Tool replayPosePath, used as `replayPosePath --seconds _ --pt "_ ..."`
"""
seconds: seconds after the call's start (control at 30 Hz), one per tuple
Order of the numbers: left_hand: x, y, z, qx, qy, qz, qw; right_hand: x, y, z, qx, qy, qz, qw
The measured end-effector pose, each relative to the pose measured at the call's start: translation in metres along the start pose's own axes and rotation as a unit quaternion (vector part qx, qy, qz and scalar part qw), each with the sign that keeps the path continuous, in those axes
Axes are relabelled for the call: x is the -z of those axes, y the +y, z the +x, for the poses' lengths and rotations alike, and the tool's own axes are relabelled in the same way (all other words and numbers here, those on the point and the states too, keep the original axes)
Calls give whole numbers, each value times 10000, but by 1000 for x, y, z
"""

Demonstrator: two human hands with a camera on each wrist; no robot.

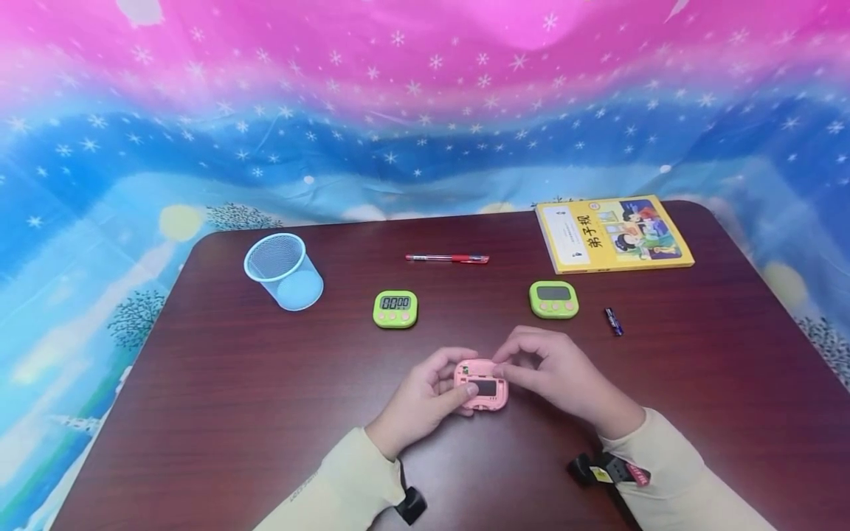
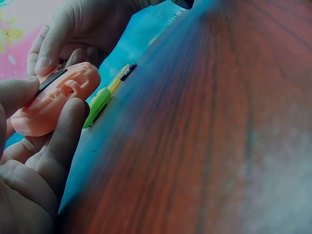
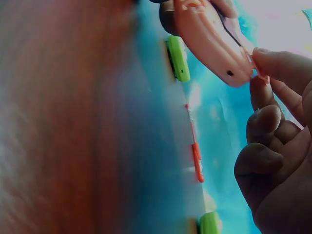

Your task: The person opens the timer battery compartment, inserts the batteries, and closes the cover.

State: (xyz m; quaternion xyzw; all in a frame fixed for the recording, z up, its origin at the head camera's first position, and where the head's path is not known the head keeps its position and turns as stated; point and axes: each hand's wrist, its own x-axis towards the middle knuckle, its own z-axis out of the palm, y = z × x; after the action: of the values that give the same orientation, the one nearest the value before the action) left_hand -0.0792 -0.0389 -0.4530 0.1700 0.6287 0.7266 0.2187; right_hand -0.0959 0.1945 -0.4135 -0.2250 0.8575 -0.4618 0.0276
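Observation:
My left hand [image 1: 420, 404] grips a pink digital timer [image 1: 493, 403] above the table, with the thumb across its back. That back faces up, showing a dark rectangle and an open slot at its far edge. My right hand [image 1: 564, 380] pinches a thin pink battery cover [image 3: 263, 77] between thumb and index finger at the timer's edge. In the right wrist view the other right fingers curl below the pinch. Beyond the hands lie a green timer [image 1: 395, 316] reading 00:00 and a second green timer [image 1: 554, 308] with a blank screen.
A small dark battery [image 1: 614, 321] lies right of the blank green timer. Farther back are a red pen [image 1: 446, 258], a blue mesh pen holder [image 1: 284, 277] and a yellow book [image 1: 614, 234]. A patterned cloth [image 1: 425, 133] hangs behind the dark wooden table [image 1: 265, 413].

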Motion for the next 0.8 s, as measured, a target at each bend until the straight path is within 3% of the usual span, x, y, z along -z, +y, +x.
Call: replayPosePath --seconds 0.17,0.57,0.8 --pt "-1 -1 0 -62 -86 58 9999 -5 5 1 315 68 -114 9994" --pt "-2 -2 0 -120 -9 3 9999 -7 4 1 948 -4 274 9951" --pt "-1 -3 -1 -272 127 -213 9993 -12 4 1 794 18 378 9961"
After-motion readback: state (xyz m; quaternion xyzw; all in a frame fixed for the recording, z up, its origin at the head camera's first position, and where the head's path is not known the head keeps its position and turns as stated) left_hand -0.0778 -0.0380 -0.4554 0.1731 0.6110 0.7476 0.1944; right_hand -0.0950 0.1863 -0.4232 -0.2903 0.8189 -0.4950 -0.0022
